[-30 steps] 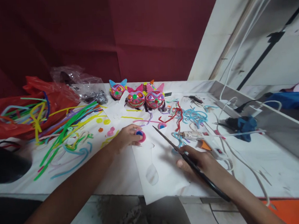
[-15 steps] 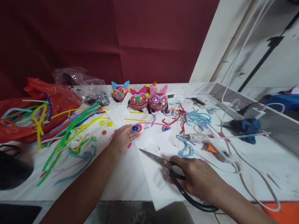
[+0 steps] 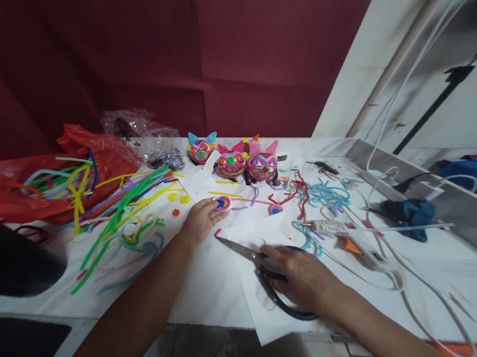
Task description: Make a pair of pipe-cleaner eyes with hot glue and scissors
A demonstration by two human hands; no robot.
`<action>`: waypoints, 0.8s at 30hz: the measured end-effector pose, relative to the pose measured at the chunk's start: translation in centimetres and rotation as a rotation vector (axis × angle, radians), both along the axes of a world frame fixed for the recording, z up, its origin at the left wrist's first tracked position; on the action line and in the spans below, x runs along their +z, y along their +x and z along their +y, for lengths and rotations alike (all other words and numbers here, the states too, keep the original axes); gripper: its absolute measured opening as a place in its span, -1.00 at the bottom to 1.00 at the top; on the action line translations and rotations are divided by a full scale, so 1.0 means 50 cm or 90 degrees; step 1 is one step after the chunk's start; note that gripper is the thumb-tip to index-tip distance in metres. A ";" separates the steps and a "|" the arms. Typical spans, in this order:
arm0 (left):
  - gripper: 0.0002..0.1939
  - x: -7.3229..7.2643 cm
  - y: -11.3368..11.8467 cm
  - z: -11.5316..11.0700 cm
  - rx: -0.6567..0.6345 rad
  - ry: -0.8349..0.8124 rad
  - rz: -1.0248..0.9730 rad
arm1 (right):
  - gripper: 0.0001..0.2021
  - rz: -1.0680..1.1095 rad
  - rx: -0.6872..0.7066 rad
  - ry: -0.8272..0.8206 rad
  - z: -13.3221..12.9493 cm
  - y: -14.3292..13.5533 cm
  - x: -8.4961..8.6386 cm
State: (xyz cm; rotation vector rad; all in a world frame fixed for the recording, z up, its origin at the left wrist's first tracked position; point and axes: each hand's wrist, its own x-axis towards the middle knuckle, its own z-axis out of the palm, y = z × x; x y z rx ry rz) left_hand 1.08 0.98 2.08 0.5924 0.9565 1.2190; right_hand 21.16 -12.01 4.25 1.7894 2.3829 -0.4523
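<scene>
My left hand (image 3: 205,219) pinches a small coiled pipe-cleaner disc (image 3: 225,202) at its edge, the disc pink and white around a blue centre. A pink pipe-cleaner strand (image 3: 253,200) runs right from near it toward a second coiled disc (image 3: 275,209) lying on the table. In my right hand (image 3: 300,278) is a pair of black-handled scissors (image 3: 241,250), blades together, pointing left over a white sheet of paper (image 3: 258,292). Their tip is close to a short pink snippet (image 3: 217,232), below my left hand. Fingers hide part of the handles.
Colourful pipe-cleaner animal heads (image 3: 231,161) stand at the back. Left are a red plastic bag (image 3: 108,155) and loose green pipe cleaners (image 3: 113,221). A glue gun (image 3: 364,251), cables, blue scraps (image 3: 326,193) and a blue-handled tool (image 3: 415,214) lie right.
The scissors in my right hand have moved left, closer to my left hand. The disc in my left hand shows more of its face. The whole view has shifted slightly.
</scene>
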 end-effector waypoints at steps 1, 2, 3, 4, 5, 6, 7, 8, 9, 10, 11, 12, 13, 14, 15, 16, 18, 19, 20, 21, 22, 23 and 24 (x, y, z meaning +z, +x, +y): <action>-0.81 0.001 0.001 0.000 0.003 0.001 0.001 | -0.41 -0.010 0.005 -0.004 0.001 -0.002 0.002; -0.80 0.001 0.002 -0.001 0.009 0.001 0.003 | -0.40 -0.024 0.008 -0.008 0.001 -0.005 0.004; -0.80 0.002 0.003 -0.001 0.015 -0.003 0.005 | -0.42 -0.040 0.011 -0.010 0.001 -0.006 0.007; -0.79 0.003 0.004 -0.002 0.020 -0.008 0.007 | -0.46 -0.057 0.013 -0.007 0.001 -0.008 0.011; -0.79 0.004 0.004 -0.002 0.023 -0.014 0.007 | -0.52 -0.071 0.015 0.001 0.002 -0.008 0.014; -0.79 0.005 0.004 -0.003 0.020 -0.020 0.009 | -0.59 -0.079 0.018 0.011 0.003 -0.007 0.018; -0.80 0.005 0.004 -0.003 0.011 -0.027 0.012 | -0.65 -0.074 0.019 0.025 0.006 -0.005 0.020; -0.82 0.005 0.004 -0.004 -0.002 -0.033 0.018 | -0.70 -0.050 0.019 0.041 0.011 -0.002 0.022; -0.84 0.005 0.004 -0.005 -0.016 -0.037 0.023 | -0.71 -0.002 0.014 0.061 0.019 0.000 0.022; -0.86 0.005 0.003 -0.006 -0.030 -0.040 0.029 | -0.71 0.068 0.004 0.083 0.030 0.002 0.021; -0.87 0.005 0.003 -0.007 -0.042 -0.043 0.035 | -0.71 0.151 -0.014 0.108 0.044 0.002 0.019; -0.88 0.005 0.003 -0.009 -0.050 -0.043 0.038 | -0.72 0.241 -0.035 0.131 0.060 0.000 0.015; -0.88 0.005 0.003 -0.010 -0.057 -0.042 0.038 | -0.73 0.327 -0.062 0.151 0.079 -0.004 0.010; -0.88 0.006 0.004 -0.012 -0.064 -0.042 0.037 | -0.75 0.400 -0.090 0.161 0.099 -0.010 0.004; -0.87 0.006 0.004 -0.014 -0.072 -0.042 0.035 | -0.75 0.465 -0.112 0.154 0.120 -0.017 -0.003; -0.87 0.007 0.005 -0.016 -0.081 -0.042 0.033 | -0.75 0.532 -0.138 0.135 0.140 -0.026 -0.010; -0.85 0.007 0.005 -0.019 -0.104 -0.039 0.025 | -0.77 0.650 -0.182 0.080 0.173 -0.045 -0.023; -0.85 0.006 0.005 -0.020 -0.117 -0.036 0.022 | -0.76 0.702 -0.196 0.058 0.185 -0.053 -0.029; -0.85 0.005 0.005 -0.021 -0.129 -0.032 0.019 | -0.73 0.746 -0.205 0.038 0.193 -0.059 -0.033; -0.86 0.003 0.004 -0.021 -0.140 -0.028 0.014 | -0.71 0.783 -0.211 0.021 0.197 -0.063 -0.035; -0.87 0.002 0.004 -0.020 -0.146 -0.025 0.009 | -0.68 0.815 -0.216 0.005 0.199 -0.066 -0.036; -0.87 0.000 0.004 -0.020 -0.148 -0.024 0.004 | -0.67 0.842 -0.223 -0.011 0.199 -0.067 -0.036; -0.86 -0.001 0.005 -0.019 -0.147 -0.025 0.000 | -0.67 0.865 -0.233 -0.028 0.197 -0.067 -0.034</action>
